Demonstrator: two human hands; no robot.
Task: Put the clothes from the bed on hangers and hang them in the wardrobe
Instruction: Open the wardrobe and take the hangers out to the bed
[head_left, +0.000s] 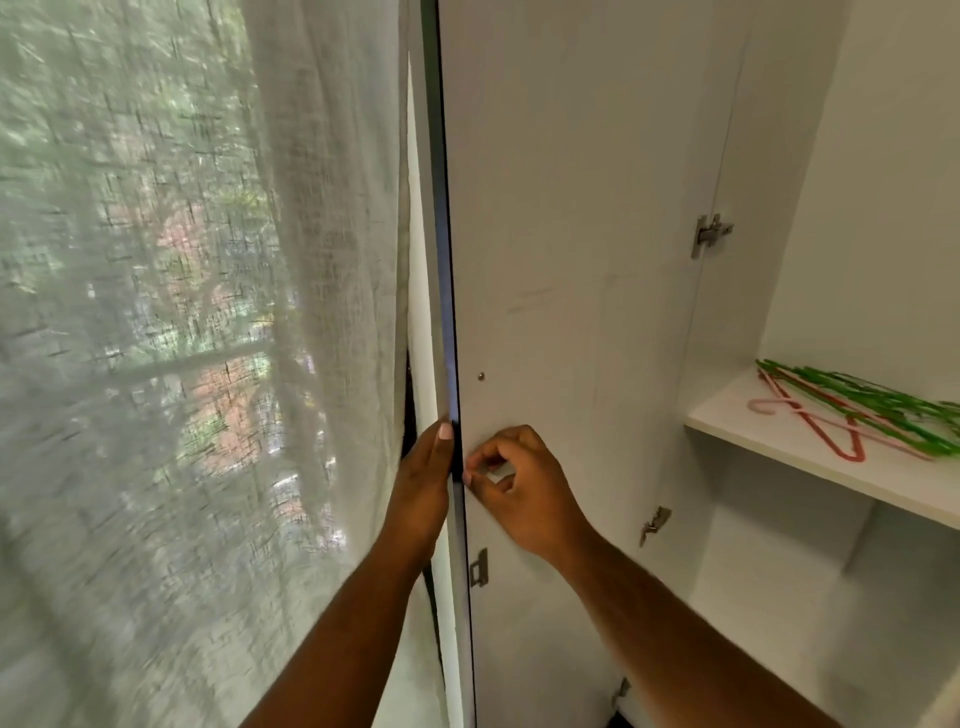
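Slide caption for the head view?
Left hand flat against the open wardrobe door, right hand curled at its edge; coloured hangers lie on the shelf.

On your right a white shelf (727, 418) carries a loose heap of thin hangers, all lying flat. Several green hangers (878, 408) fan across the top. Under them you can see a red hanger (844, 453), one corner pointing at the shelf's front edge. A pale pink hanger (768, 406) lies with its hook curling toward the shelf's left end. The heap runs out of your view on the right.
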